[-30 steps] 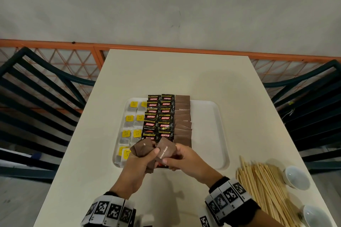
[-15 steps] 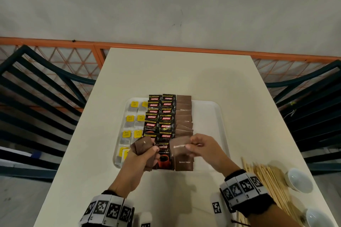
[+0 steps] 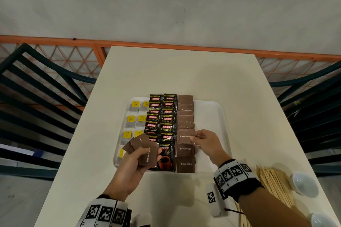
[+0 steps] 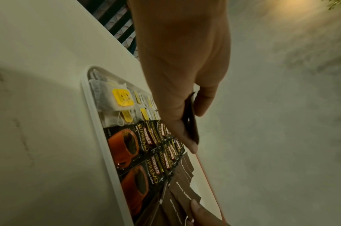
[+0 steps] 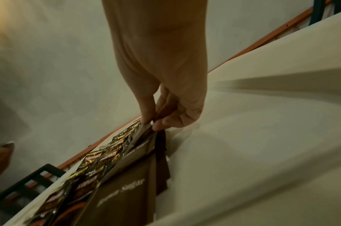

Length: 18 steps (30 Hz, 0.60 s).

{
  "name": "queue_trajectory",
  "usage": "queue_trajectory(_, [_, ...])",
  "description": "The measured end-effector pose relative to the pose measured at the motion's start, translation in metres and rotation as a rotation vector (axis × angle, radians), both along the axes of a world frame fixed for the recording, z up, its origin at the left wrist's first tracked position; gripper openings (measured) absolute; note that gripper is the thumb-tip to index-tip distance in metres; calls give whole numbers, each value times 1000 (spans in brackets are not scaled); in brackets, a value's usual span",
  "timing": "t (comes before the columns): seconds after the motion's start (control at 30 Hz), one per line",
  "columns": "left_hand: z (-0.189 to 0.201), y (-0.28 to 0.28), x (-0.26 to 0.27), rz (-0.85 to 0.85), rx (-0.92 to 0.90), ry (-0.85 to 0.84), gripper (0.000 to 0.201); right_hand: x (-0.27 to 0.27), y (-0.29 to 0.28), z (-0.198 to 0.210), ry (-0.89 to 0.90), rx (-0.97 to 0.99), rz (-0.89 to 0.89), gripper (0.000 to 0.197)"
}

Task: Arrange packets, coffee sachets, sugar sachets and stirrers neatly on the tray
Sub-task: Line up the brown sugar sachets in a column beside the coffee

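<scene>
A white tray [image 3: 210,116] holds tea bags with yellow tags [image 3: 131,120] on the left, two columns of black Kopiko coffee sachets [image 3: 162,121] in the middle and a column of brown sugar sachets [image 3: 185,114] to their right. My left hand [image 3: 136,160] holds a fan of brown sugar sachets [image 3: 145,149] above the tray's near left part. My right hand [image 3: 204,142] pinches the right edge of one brown sugar sachet [image 3: 184,135] lying in the sugar column; the right wrist view shows this pinched sachet [image 5: 140,142] tilted up. Wooden stirrers [image 3: 273,184] lie in a heap on the table at right.
Two white cups [image 3: 302,183] stand near the table's right edge beside the stirrers. Dark slatted chairs [image 3: 36,101] flank the table [image 3: 180,72] on both sides. The tray's right third [image 3: 212,127] holds nothing.
My right hand took one sugar sachet from the left hand's fan and carried it right and forward onto the sugar column. The left hand stayed where it was with the rest.
</scene>
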<state>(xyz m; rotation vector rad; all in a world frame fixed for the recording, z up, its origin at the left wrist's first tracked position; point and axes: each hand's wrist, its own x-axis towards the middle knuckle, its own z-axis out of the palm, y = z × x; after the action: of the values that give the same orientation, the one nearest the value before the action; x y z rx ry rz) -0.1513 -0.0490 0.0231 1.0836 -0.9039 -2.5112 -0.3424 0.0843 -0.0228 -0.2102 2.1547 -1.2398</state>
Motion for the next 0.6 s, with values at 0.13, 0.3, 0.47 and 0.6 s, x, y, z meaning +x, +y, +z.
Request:
queue_trajectory(0.13, [-5, 3, 1, -7, -36, -42, 31, -1, 0, -8, 111, 72, -14, 15])
queue_trajectory(0.3, [-5, 11, 2, -56, -91, -78, 32, -1, 3, -11, 194, 66, -10, 21])
queue_trajectory(0.47, [-6, 20, -4, -75, -137, -105, 27, 1, 9, -5, 186, 43, -27, 20])
queue_trajectory(0.6, [-3, 28, -16, -62, -136, -99, 22, 15, 13, 28, 184, 34, 205, 20])
